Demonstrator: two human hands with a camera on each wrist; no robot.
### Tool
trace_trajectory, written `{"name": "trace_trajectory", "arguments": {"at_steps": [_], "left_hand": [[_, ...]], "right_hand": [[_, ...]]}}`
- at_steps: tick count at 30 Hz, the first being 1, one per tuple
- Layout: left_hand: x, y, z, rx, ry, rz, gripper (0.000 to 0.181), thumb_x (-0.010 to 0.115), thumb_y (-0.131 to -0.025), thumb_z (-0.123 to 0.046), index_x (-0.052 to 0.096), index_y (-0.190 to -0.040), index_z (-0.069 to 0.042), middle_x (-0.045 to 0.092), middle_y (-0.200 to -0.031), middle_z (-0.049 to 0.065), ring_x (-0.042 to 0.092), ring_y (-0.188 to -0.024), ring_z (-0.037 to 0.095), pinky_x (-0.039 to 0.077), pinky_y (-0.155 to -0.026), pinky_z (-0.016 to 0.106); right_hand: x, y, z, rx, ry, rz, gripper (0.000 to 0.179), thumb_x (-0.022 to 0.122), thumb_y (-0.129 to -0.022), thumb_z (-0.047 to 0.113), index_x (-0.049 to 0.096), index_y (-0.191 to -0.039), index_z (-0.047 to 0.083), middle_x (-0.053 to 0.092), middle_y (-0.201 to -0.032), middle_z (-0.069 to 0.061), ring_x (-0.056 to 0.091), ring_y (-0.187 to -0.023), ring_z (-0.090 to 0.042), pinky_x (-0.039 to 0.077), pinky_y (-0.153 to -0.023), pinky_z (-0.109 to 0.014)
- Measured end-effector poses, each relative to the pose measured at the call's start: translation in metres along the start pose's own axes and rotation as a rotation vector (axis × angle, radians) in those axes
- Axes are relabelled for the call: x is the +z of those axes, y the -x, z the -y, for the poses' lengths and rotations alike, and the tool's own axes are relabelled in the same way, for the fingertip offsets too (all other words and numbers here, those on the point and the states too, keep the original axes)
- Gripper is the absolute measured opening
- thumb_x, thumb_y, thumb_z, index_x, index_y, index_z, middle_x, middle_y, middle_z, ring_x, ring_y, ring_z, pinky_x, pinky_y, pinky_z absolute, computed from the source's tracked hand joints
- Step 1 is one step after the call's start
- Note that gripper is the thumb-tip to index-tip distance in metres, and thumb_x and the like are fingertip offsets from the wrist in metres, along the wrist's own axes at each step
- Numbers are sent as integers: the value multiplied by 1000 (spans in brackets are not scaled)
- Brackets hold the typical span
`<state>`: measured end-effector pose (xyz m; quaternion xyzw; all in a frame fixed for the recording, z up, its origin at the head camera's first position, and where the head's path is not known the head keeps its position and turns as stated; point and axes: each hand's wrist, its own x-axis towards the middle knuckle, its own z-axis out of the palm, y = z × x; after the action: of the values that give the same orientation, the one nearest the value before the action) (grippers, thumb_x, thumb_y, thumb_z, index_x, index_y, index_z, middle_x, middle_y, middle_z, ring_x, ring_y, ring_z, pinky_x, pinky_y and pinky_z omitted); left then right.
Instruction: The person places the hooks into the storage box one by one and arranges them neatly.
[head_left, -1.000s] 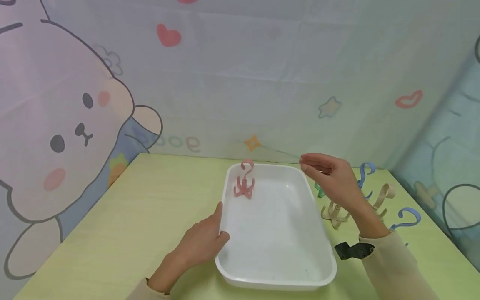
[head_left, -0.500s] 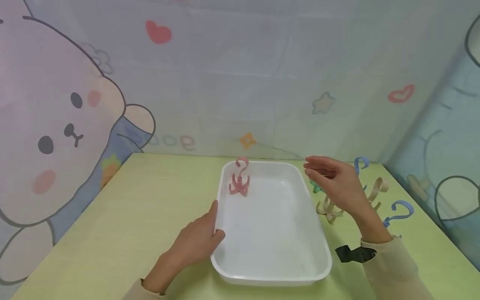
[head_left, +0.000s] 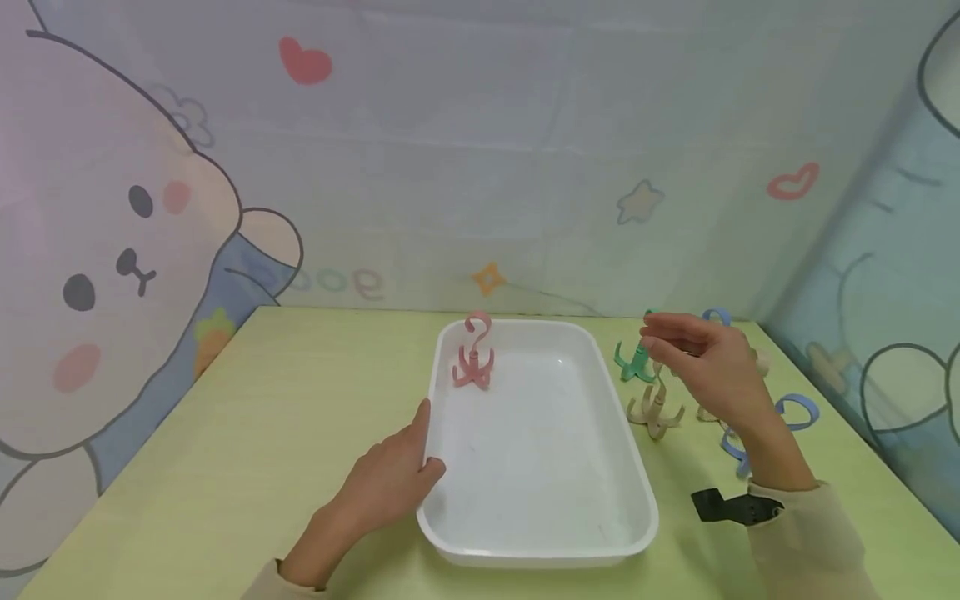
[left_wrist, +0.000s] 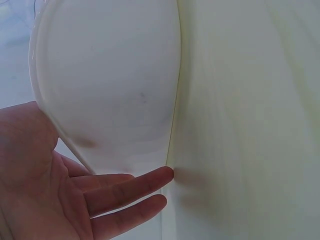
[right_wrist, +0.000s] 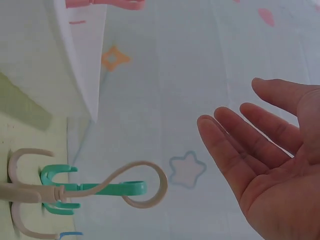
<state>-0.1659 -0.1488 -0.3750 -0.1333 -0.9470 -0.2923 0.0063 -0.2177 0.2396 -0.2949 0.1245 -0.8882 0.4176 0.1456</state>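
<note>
A white rectangular tray [head_left: 540,475] sits on the table. My left hand [head_left: 386,487] holds its left side, thumb over the rim; in the left wrist view, its fingers [left_wrist: 127,194] extend along the outer wall. Inside the tray's far left corner stands a pink multi-claw hanging hook [head_left: 474,371]. To the right of the tray, my right hand [head_left: 708,367] hovers with relaxed fingers and nothing in them. Close below it are a beige claw hook [head_left: 656,414] and a green claw hook [head_left: 636,363], both upright. The hand partly covers the green one's top.
More claw hooks stand right of the tray, partly hidden by the right hand and forearm: a blue one [head_left: 717,316] at the back, another beige one [head_left: 708,414] and a nearer blue one [head_left: 798,408]. A printed cloth [head_left: 450,167] hangs behind the light green table [head_left: 322,375].
My right hand has moved right, away from the tray's edge, uncovering more of the green and beige hooks. The left hand keeps its hold on the tray. The head view has shifted slightly.
</note>
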Motion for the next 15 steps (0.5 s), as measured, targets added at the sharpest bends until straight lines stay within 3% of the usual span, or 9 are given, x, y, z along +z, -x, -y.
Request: {"name": "trace_trajectory", "arguments": {"at_steps": [15], "left_hand": [[-2,1,-2,-13,6,13,79,54,-96,-18,24,-166,0,64,-142,17,68,-91,21,53,-73,39]], "right_hand": [[-37,8,-15,107,175,22,53,63,-104,43,64,-146,10,68,-142,-17,50,-96,27,45,-82,-11]]}}
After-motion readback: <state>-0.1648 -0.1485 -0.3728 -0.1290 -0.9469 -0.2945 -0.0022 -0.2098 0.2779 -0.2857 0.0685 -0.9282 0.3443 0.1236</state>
